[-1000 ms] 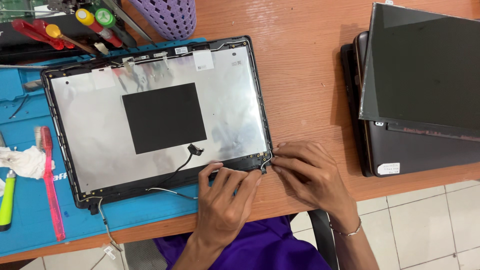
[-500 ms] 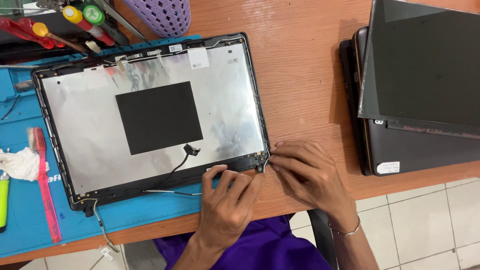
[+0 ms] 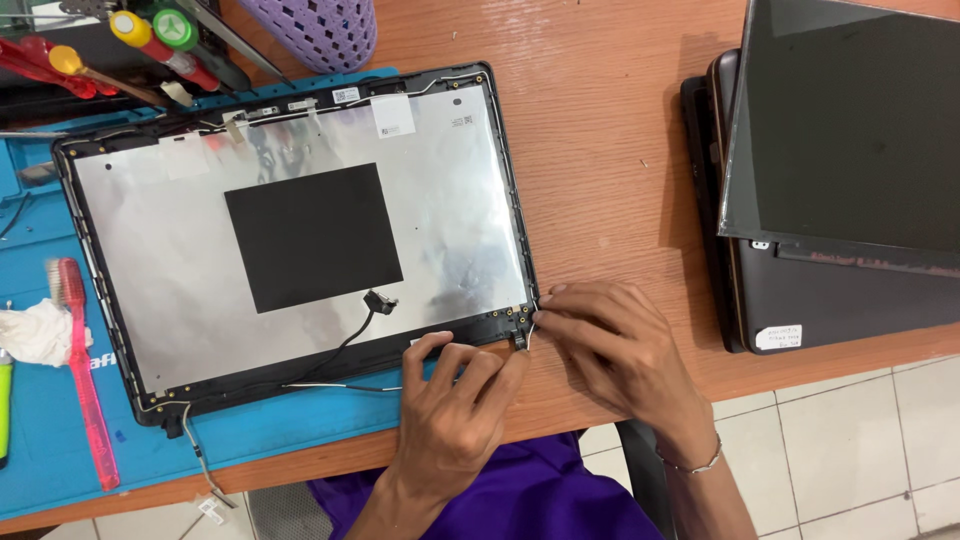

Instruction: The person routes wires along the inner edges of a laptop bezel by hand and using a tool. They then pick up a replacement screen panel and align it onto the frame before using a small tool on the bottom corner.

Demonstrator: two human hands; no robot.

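Bare forearms, no sleeves showing, a thin bracelet (image 3: 690,466) on the right wrist (silvery), and purple clothing (image 3: 500,505) below.

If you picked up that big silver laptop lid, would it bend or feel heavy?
The laptop lid is a thin, empty shell lined with foil, so it is probably light and may flex a little. Its loose black cable would likely dangle. Both the left hand and right hand work at one corner, which suggests delicate parts there.

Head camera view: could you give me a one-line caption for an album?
Both hands, left and right, pinch a thin cable at the corner of a laptop lid lying on a blue mat.
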